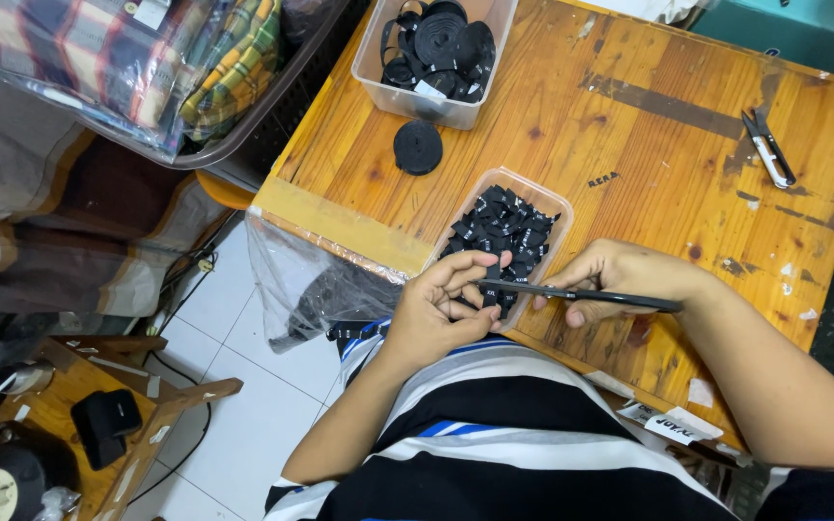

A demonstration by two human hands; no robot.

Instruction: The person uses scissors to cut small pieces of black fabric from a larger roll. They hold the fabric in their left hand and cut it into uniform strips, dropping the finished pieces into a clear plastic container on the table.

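My left hand (pixel 441 309) pinches a small black woven label (pixel 490 290) at the near rim of a clear plastic tub (pixel 552 203) filled with several cut black labels. My right hand (pixel 620 280) grips dark scissors (pixel 581 295) whose blades point left and meet the label beside my left fingers. Both hands hover over the front edge of the wooden table (pixel 649 164). A black ribbon strip (pixel 354 330) trails down from under my left hand toward my striped shirt.
A second clear tub (pixel 433 48) of black ribbon rolls stands at the back, with one loose roll (pixel 418 147) in front. Thread snips (pixel 769 147) lie at the right. A plastic bag (pixel 301 280) hangs off the table's left edge. Folded plaid fabric (pixel 137 58) fills a basket at left.
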